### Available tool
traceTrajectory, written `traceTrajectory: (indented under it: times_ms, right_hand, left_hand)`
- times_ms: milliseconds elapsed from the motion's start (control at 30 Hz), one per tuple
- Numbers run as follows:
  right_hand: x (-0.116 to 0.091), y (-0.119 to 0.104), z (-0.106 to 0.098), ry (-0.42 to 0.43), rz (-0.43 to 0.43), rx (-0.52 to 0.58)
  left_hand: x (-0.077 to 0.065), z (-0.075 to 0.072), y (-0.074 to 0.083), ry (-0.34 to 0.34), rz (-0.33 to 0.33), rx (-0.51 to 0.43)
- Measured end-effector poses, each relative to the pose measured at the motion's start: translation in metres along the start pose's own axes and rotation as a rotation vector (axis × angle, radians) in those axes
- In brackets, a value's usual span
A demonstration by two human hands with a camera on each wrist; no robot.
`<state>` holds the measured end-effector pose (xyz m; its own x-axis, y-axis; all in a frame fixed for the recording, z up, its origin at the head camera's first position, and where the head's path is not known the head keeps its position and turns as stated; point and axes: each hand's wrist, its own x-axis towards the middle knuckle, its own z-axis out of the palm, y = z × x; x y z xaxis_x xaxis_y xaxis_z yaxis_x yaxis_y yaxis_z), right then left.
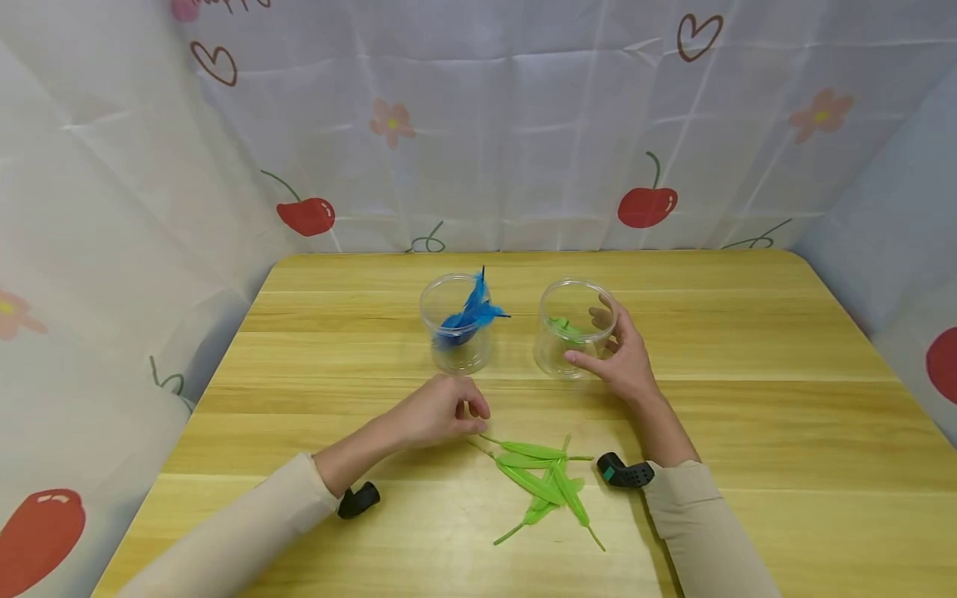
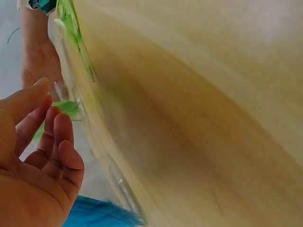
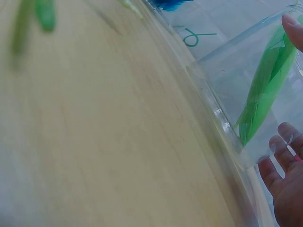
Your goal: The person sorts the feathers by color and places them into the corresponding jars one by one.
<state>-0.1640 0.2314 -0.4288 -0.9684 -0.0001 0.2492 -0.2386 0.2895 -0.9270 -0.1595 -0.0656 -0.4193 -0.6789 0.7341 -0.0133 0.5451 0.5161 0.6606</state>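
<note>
A clear plastic jar [image 1: 557, 353] with green feathers [image 1: 566, 329] in it stands upright on the table. My right hand [image 1: 624, 357] grips its right side, thumb in front and fingers behind; the right wrist view shows green feathers [image 3: 267, 85] through the clear wall. Several loose green feathers [image 1: 549, 482] lie in a crossed pile nearer to me. Just left of the stems hovers my left hand [image 1: 441, 411], fingers loosely bent, thumb [image 2: 31, 99] close to the index fingertip. Nothing shows between them.
To the left of the gripped jar stands a second clear jar [image 1: 459, 357] with blue feathers [image 1: 471, 316] sticking over its rim. Black wrist devices [image 1: 626, 472] sit by both cuffs. A printed curtain [image 1: 508, 166] hangs behind the wooden table [image 1: 748, 374].
</note>
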Motion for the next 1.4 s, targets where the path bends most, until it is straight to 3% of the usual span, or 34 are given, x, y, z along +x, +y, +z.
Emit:
traceTrajectory:
  times_ms: [533, 1400]
  right_hand:
    - [0.000, -0.001, 0.000, 0.000, 0.008, -0.005]
    - [0.000, -0.002, 0.000, 0.004, 0.010, -0.008]
  left_hand:
    - [0.002, 0.012, -0.012, -0.040, 0.012, -0.049]
    - [0.004, 0.020, -0.009, -0.125, -0.032, 0.125]
